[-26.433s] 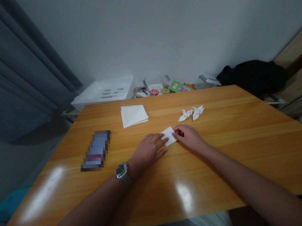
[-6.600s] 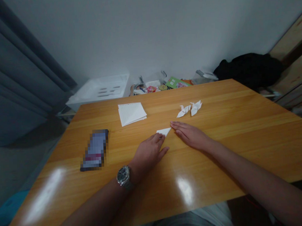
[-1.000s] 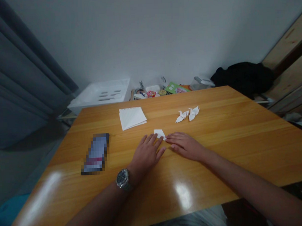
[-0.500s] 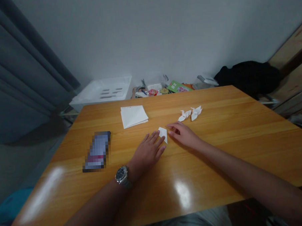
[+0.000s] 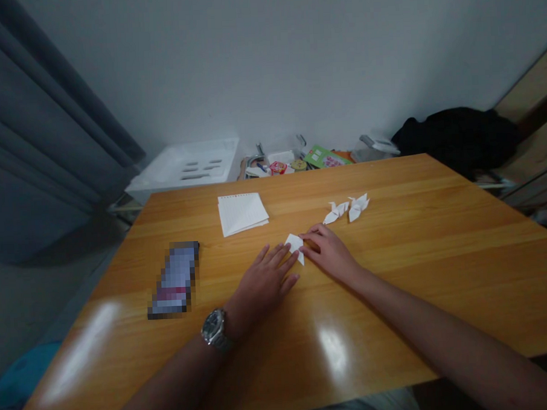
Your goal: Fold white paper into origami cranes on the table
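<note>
A small folded piece of white paper [image 5: 295, 241] lies on the wooden table [image 5: 396, 308], partly covered by fingers. Flat and with fingers spread, my left hand [image 5: 263, 281] presses its fingertips on the paper's left side; a metal watch [image 5: 214, 328] is on that wrist. My right hand [image 5: 332, 254] has its thumb and fingers closed at the paper's right edge, bent in a pinch. Just beyond the right hand are two white folded paper cranes, a left one [image 5: 336, 212] and a right one [image 5: 358, 207], standing side by side.
A stack of lined paper sheets [image 5: 242, 214] lies behind the left hand. To the left is a blurred-out phone [image 5: 174, 279]. Past the far edge are a white plastic tray [image 5: 185, 160], a green booklet [image 5: 323, 157] and a black cloth heap [image 5: 456, 139].
My right hand has moved left and its fingers now meet the folded paper's right edge. My left hand stays flat on the paper. The view has shifted slightly.
</note>
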{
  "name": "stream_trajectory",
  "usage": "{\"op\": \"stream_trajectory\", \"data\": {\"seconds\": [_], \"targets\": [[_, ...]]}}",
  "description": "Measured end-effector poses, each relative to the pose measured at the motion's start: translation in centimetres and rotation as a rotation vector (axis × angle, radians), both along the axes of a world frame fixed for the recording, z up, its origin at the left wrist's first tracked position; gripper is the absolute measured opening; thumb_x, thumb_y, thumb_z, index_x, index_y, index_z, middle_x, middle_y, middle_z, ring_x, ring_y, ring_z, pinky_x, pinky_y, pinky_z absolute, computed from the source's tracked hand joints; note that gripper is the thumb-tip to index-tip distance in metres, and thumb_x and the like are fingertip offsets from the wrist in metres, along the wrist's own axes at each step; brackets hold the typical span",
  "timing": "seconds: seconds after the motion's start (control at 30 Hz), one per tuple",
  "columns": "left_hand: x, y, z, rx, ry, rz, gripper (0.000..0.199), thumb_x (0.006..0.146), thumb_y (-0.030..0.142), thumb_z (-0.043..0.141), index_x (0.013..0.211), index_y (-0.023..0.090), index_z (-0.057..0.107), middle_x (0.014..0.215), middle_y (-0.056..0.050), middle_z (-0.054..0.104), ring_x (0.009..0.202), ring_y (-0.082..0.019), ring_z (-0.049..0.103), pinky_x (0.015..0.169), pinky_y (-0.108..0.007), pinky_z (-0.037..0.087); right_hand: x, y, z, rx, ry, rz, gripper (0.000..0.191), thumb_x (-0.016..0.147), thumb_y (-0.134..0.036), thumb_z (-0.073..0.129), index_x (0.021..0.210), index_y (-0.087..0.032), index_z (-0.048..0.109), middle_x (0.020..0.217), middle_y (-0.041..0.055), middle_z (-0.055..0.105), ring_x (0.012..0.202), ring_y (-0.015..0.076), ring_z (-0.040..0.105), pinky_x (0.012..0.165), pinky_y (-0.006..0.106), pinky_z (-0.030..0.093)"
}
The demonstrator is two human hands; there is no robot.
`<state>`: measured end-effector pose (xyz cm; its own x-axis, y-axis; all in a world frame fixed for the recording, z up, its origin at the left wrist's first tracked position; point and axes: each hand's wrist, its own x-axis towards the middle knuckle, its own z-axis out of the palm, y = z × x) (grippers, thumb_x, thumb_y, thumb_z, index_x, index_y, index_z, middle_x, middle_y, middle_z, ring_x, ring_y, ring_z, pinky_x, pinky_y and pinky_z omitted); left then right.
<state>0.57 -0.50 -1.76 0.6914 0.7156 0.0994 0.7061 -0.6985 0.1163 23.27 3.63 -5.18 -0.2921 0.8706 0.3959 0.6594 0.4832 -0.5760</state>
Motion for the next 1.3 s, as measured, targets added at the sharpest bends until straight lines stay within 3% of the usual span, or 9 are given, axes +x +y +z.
{"op": "stream_trajectory", "data": {"seconds": [0.13,0.73,1.07,1.3], "targets": [[0.14,-0.26,0.42,-0.001,0.024,-0.023,0.048,0.105,0.043,0.037,0.151,0.028,0.04,0.156,-0.01,0.042,0.147,-0.024,0.034,0.122,-0.053,0.021,-0.17,-0.14,0.1,-0.009,0.005,-0.008,0.024,0.09,-0.027,0.068,0.113,-0.022,0.071,0.105,0.0086,0.061,0.101,0.0248,0.06,0.092,0.042,0.051],[0.3,-0.48,-0.06,-0.017,-0.048,-0.014,0.046,0.102,0.034,0.046,0.147,0.024,0.045,0.157,-0.013,0.039,0.149,-0.025,0.031,0.123,-0.049,0.027,-0.15,0.12,0.11,-0.055,0.027,0.001,0.023,0.088,-0.029,0.069,0.11,-0.022,0.071,0.103,0.0082,0.061,0.099,0.0251,0.061,0.09,0.043,0.052],[0.1,-0.86,0.39,-0.033,-0.016,-0.06,0.052,0.101,0.042,0.047,0.15,0.029,0.04,0.162,-0.013,0.029,0.151,-0.029,0.024,0.122,-0.05,0.028,-0.01,0.11,0.41,-0.085,0.06,-0.006,0.021,0.088,-0.024,0.069,0.109,-0.021,0.072,0.104,0.0077,0.062,0.1,0.0238,0.061,0.089,0.039,0.052],[0.03,-0.5,0.12,-0.033,-0.033,-0.053,0.047,0.102,0.042,0.045,0.148,0.032,0.045,0.16,-0.012,0.032,0.149,-0.029,0.028,0.122,-0.052,0.027,0.13,0.27,0.17,-0.079,0.07,0.002,0.022,0.088,-0.026,0.069,0.11,-0.022,0.072,0.104,0.007,0.062,0.098,0.023,0.061,0.087,0.039,0.052]]}}
